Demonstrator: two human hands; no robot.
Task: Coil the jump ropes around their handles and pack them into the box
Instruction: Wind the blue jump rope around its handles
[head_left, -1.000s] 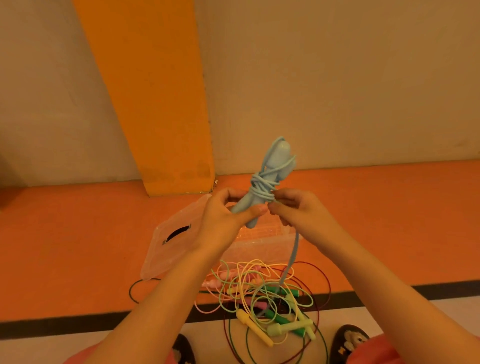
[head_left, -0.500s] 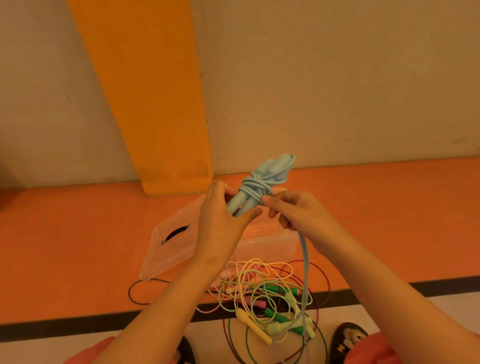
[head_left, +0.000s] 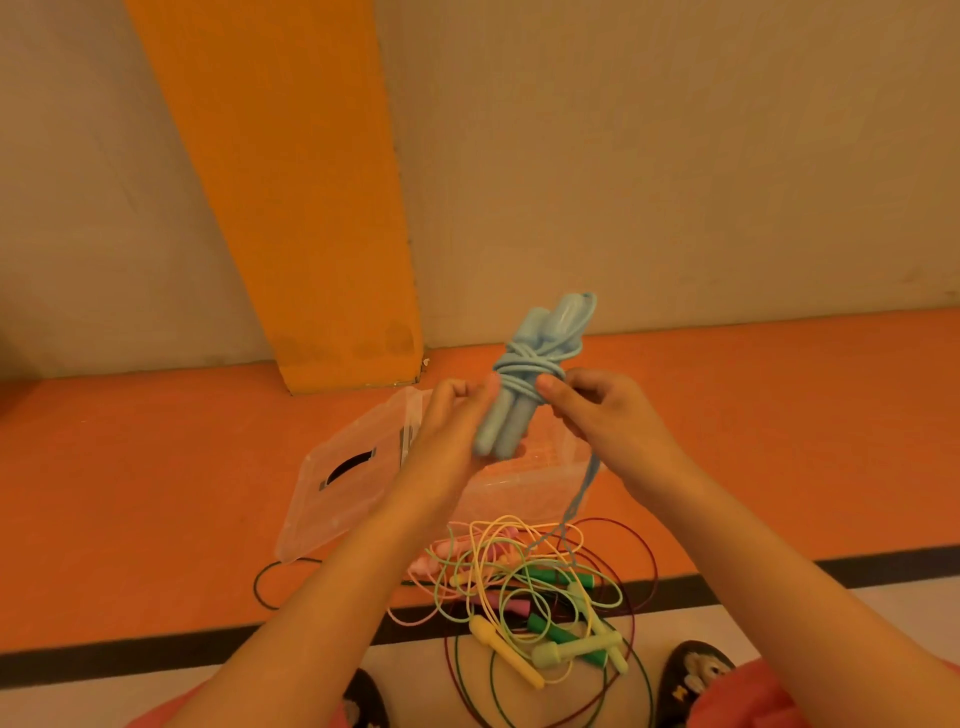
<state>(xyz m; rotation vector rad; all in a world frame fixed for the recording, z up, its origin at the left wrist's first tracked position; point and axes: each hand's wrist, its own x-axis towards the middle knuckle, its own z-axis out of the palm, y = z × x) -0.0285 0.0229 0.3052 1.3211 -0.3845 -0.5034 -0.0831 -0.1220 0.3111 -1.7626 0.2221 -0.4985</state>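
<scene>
Gripped in the left hand (head_left: 447, 431), raised above the clear box (head_left: 332, 514) on the floor: the lower part of the blue jump rope (head_left: 524, 374), its two handles (head_left: 498, 426) pressed side by side, thumb and fingers curled round them. Wound with several turns of cord about the middle of the handles, above the box's right half. Pinched in the right hand (head_left: 608, 415), just right of those turns: the running cord, caught between thumb and fingertips. Hung from that pinch past the box's right end: the loose tail (head_left: 584, 483), down into the tangled pile of other ropes (head_left: 550, 631) on the near side of the box.

Looked mid-wrap, with nothing of this rope in the box yet. Probably best done with the handles kept squeezed together and parallel, each new turn laid snug beside the last under light tension. Wise also to lift the tail free of the pile, so as not to drag another rope along.

Pointed up and away from the box, toward the wall, leaning a little right. Ran lengthwise from the lower ends by the left palm up to the tips above the turns.
</scene>
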